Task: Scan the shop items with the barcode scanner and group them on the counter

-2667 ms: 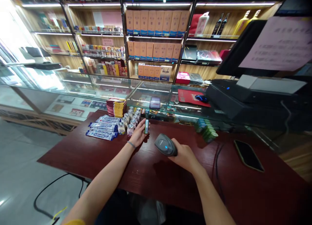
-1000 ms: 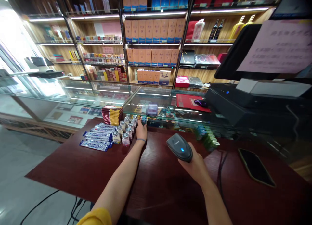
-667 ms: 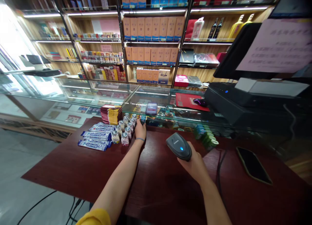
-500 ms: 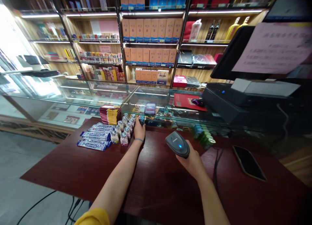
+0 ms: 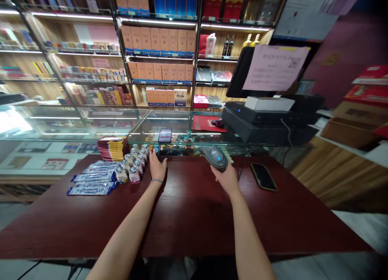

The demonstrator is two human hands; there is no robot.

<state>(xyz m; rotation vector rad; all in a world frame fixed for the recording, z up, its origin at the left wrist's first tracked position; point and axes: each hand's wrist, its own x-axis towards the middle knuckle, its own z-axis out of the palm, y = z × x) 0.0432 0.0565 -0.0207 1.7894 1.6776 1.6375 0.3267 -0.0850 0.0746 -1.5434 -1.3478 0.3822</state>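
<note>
My right hand (image 5: 227,179) is wrapped round the handle of a dark grey barcode scanner (image 5: 216,158) with a lit blue light, held above the far side of the brown table. Beyond the scanner, some green packs (image 5: 228,155) are mostly hidden. My left hand (image 5: 158,167), a band on its wrist, lies beside several small lidded jars (image 5: 134,175), fingers stretched forward and thumb apart. I cannot tell whether its fingertips touch the nearest jars. Left of the jars are blue and white sachets (image 5: 92,188) and a stack of maroon and yellow packets (image 5: 112,148).
A phone (image 5: 263,176) lies on the table (image 5: 188,215) to the right. A glass display counter (image 5: 145,125) runs along the back, carrying a dark point-of-sale terminal (image 5: 254,122) and a mouse (image 5: 217,123). Cartons (image 5: 348,122) stand at far right; stocked shelves (image 5: 157,55) fill the background.
The view has turned right, so everything shifts left. My right hand has carried the scanner forward, over the green packs. My left thumb now stands further out from the fingers.
</note>
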